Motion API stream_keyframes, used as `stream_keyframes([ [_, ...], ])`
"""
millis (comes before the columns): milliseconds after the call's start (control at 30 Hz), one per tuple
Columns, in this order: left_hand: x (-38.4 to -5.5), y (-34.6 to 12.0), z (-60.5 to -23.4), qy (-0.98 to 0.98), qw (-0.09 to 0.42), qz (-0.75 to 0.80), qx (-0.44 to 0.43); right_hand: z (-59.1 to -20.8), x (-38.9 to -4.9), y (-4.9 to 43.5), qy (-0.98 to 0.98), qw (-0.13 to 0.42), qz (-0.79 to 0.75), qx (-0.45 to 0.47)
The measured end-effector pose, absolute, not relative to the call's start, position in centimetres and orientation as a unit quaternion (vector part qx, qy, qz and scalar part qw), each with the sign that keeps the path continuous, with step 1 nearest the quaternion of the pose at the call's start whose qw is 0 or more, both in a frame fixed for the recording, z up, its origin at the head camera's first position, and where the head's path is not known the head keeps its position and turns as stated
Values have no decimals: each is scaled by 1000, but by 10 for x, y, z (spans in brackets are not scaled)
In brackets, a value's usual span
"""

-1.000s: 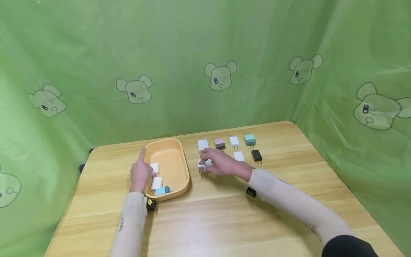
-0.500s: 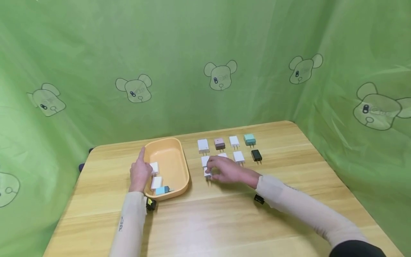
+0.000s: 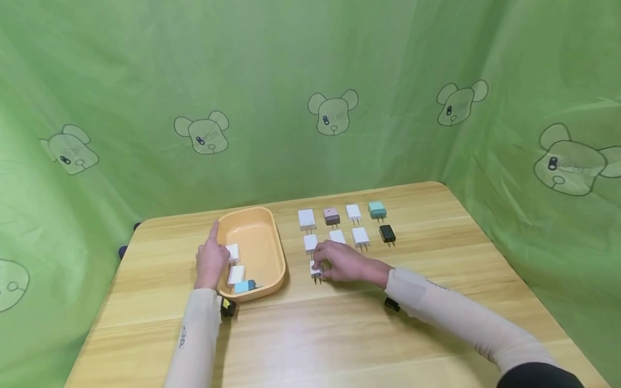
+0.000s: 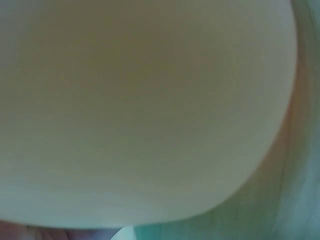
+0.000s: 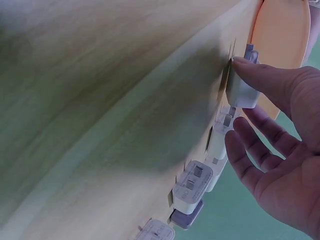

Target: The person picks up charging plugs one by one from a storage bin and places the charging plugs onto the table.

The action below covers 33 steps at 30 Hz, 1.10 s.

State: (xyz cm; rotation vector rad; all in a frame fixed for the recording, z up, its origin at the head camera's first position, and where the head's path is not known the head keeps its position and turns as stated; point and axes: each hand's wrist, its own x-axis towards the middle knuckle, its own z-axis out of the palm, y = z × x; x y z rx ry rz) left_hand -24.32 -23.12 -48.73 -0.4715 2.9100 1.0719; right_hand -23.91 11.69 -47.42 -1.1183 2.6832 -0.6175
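Observation:
My right hand (image 3: 344, 262) pinches a small white charger plug (image 3: 315, 268) between thumb and fingertips, low over the table. In the right wrist view, the thumb lies on the near side of this charger plug (image 5: 241, 90), and the other fingers are loosely bent. Its prongs face the person. My left hand (image 3: 212, 261) holds the left rim of an orange tray (image 3: 281, 253), index finger stretched along the edge. Inside the tray lie two white charger plugs (image 3: 236, 275) and a blue one (image 3: 244, 286). The tray's pale wall (image 4: 150, 125) fills most of the left wrist view.
Behind the right hand, charger plugs stand in two rows: white (image 3: 306, 219), pink-brown (image 3: 332, 216), teal (image 3: 377, 210) and black (image 3: 387, 235) ones among them. A green curtain (image 3: 271, 161) borders the wooden table (image 3: 291, 345) at the back and sides.
The right hand has brought the white charger plug toward the person and slightly right, in front of the second row, uncovering white plugs there. The left hand and tray stay put.

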Motion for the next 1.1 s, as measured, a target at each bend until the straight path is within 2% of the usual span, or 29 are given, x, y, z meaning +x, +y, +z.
stream_keyframes([
  [533,-244,-230,-486,925,14,347,-155,-471,-236,119,902,75,-202,-374],
  [700,-244,-231,-485,924,2,350,-152,-473,-238,119,902,62,-198,-378],
  [1100,-241,-231,-488,927,-2,345,-146,-475,-236,120,901,75,-211,-371],
])
